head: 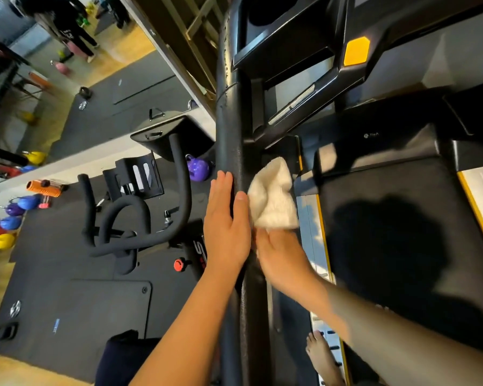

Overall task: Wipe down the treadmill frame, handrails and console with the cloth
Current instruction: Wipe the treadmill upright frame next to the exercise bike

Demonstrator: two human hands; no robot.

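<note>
— What does the view from the person's head show?

— A black padded treadmill handrail runs straight up the middle. The left hand lies flat along its left side, fingers straight and together, the thumb resting on the rail's top.

— And the cloth?

— A crumpled white cloth sits against the right side of the handrail, just beyond the thumb. The right hand holds its near end; the fingers are hidden under the fabric, so how tightly they close cannot be told, though the cloth is bunched in them.

— What surrounds them?

— Above, the black console with a yellow button. To the right, the dark treadmill belt with a shadow on it, edged by yellow strips. A bare foot stands on the side rail at the bottom. To the left, an exercise bike on dark floor mats, a purple kettlebell, and more coloured kettlebells at the far left edge.
</note>
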